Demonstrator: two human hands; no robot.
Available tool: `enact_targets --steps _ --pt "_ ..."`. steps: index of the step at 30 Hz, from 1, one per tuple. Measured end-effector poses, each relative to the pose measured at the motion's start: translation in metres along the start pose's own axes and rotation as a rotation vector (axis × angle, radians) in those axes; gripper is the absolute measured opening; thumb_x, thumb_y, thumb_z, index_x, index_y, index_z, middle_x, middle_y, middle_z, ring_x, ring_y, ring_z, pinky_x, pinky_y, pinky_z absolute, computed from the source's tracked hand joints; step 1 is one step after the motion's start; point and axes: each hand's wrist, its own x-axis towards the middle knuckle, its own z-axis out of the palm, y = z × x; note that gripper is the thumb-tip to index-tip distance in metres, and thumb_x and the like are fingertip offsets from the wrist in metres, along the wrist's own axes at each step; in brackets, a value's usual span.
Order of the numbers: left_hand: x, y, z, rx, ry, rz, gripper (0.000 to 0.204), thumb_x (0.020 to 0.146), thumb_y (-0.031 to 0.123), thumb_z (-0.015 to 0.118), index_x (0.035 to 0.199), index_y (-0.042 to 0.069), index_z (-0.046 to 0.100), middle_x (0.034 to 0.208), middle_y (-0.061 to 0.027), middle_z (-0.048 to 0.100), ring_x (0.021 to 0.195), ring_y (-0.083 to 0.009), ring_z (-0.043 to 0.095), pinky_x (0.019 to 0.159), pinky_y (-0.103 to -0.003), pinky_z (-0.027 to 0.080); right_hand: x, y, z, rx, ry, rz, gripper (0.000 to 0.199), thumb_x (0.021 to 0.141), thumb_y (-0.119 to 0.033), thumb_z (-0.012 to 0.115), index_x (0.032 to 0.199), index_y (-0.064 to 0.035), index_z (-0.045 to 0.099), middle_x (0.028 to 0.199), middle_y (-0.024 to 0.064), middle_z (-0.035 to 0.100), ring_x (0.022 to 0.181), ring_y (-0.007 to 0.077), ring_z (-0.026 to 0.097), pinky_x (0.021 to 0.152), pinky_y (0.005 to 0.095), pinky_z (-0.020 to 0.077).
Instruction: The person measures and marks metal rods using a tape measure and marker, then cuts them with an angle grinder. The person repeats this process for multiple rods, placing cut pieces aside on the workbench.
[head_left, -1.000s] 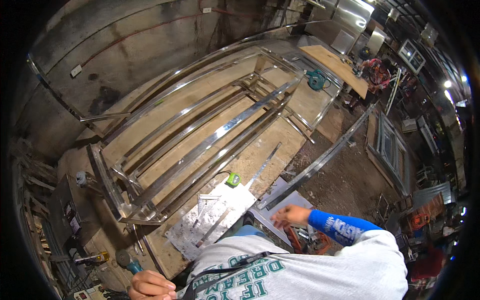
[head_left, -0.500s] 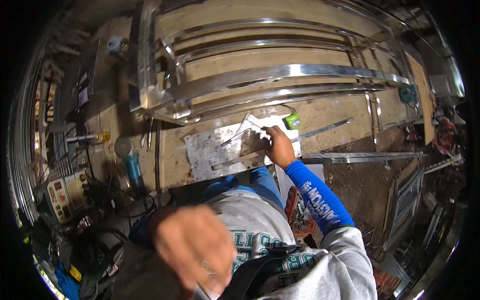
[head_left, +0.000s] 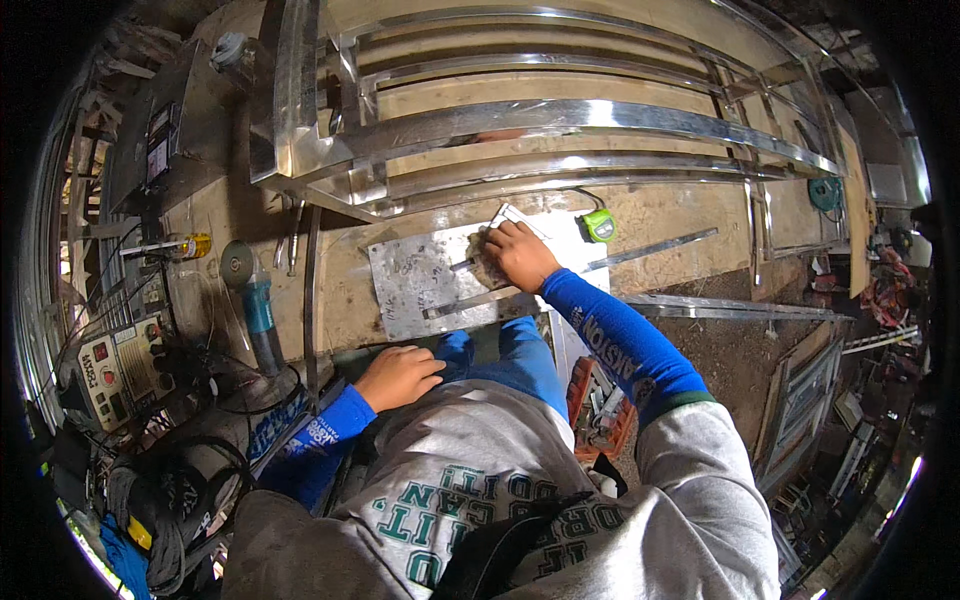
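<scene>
Left hand (head_left: 398, 376) dropping from near camera, now resting curled at lap, gripping nothing. Right hand (head_left: 520, 255) staying on metal sheet (head_left: 425, 280) on table (head_left: 660, 215), grip closing around small metal piece (head_left: 497, 218), pinning it steady; tape measure (head_left: 599, 226) lying beside.

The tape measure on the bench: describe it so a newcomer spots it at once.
Start at the shiny steel frame on the workbench. Just below its lowest bar, beside the right hand, sits the tape measure. It is the only small bright green thing among grey metal.

L hand (head_left: 398, 377) dropped to thigh (was raised)
</scene>
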Motion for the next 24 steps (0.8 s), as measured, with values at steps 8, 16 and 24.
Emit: enact_targets --steps 8,16,24 --pt "0.037 -0.008 0.014 -0.259 0.473 -0.385 0.02 0.096 0.014 0.075 0.111 0.002 0.079 0.098 -0.0157 0.075 0.083 -0.0317 0.072 0.074 -0.04 0.057 -0.045 -0.001 -0.001 0.486 0.363 0.644 0.037 0.083 0.004 0.062 0.12 0.0007 0.057 0.118 0.0281 0.063 0.116 0.0491 0.059 0.1 0.0529 0.0493" --pt "0.065 -0.023 0.028 0.052 0.546 -0.319 0.041 0.083 0.014 0.085 0.122 0.007 0.075 0.119 -0.012 0.068 0.116 -0.0365 0.06 0.1 -0.047 0.052 -0.139 0.086 -0.005 0.106 0.197 0.813 0.085 0.085 -0.049 0.086 0.158 -0.0259 0.051 0.142 0.0299 0.055 0.126 0.0483 0.061 0.103 0.0514 0.0541" --pt "0.057 -0.035 0.043 0.233 0.534 -0.37 0.056 0.074 0.021 0.091 0.126 0.014 0.073 0.128 -0.0075 0.063 0.121 -0.033 0.057 0.102 -0.046 0.047 -0.139 0.112 -0.014 0.316 0.242 0.693 0.076 0.087 -0.032 0.084 0.151 -0.0077 0.051 0.124 0.0265 0.063 0.111 0.0461 0.067 0.097 0.0512 0.0563"
